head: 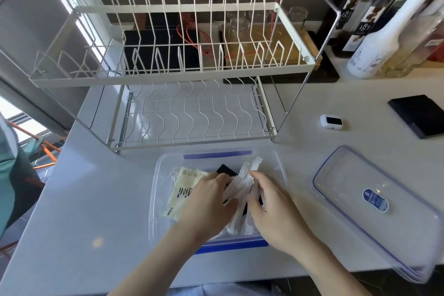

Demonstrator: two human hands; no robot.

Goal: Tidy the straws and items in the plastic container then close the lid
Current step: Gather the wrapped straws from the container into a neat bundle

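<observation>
Both hands — left hand (208, 196), right hand (274, 202) — grasp wrapped straws (240, 190) inside the open plastic container (158, 175), centre near; lid (374, 202) lies right. Loose straws may overhang the rim — likely blocking closure.

Both hands are reaching into the clear plastic container (157, 197), which is sitting open on the white counter (96, 199). The left hand (206, 202) and the right hand (276, 206) are closing their fingers around a bundle of paper-wrapped straws (242, 187) between them. A cream packet (182, 190) is lying in the left part of the container, and a black item (225, 170) is showing behind the hands. The lid (374, 202) is lying on the counter just beside the container, on its right. A white dish rack (192, 74) is standing behind the container.
</observation>
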